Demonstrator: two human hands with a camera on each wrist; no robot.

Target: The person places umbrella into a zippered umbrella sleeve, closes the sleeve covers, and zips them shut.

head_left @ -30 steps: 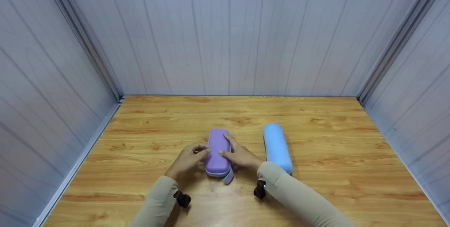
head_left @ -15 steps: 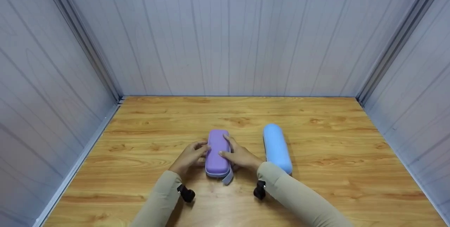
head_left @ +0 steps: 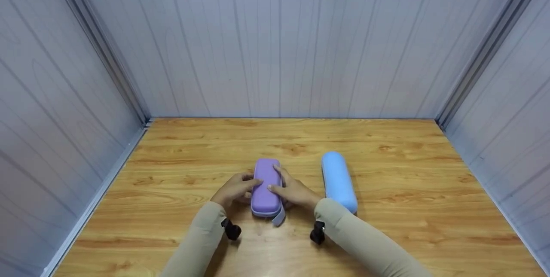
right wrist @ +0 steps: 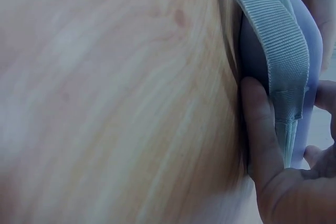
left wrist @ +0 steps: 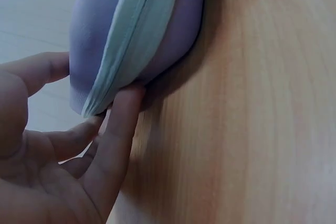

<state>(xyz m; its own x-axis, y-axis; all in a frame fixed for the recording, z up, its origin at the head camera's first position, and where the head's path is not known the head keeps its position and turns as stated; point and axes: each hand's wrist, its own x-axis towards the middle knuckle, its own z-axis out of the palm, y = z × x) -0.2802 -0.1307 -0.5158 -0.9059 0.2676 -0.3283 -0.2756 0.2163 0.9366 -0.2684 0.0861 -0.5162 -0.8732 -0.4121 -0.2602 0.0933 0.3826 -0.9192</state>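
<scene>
A purple zippered hard case (head_left: 266,199) lies lengthwise on the wooden table between both hands. In the left wrist view its pale grey-green zipper band (left wrist: 134,40) runs along the side, the two edges together. My left hand (head_left: 235,189) grips the case's left side, thumb on the lid and fingers low along the side. From the right, my right hand (head_left: 297,189) holds it, with thumb and index finger on top and another finger (right wrist: 257,111) against the lower side. A grey ribbed strap (right wrist: 281,40) loops off the near right end.
Right of the purple case, partly behind the right forearm, lies a longer light blue case (head_left: 338,178). Pale panel walls (head_left: 279,45) enclose the wooden table (head_left: 408,225) at the back and both sides. Each wrist carries a small black camera (head_left: 318,232).
My left hand has shifted slightly to the right and forward, its thumb moving from the case's left edge onto the lid. The right hand and both cases stay practically still.
</scene>
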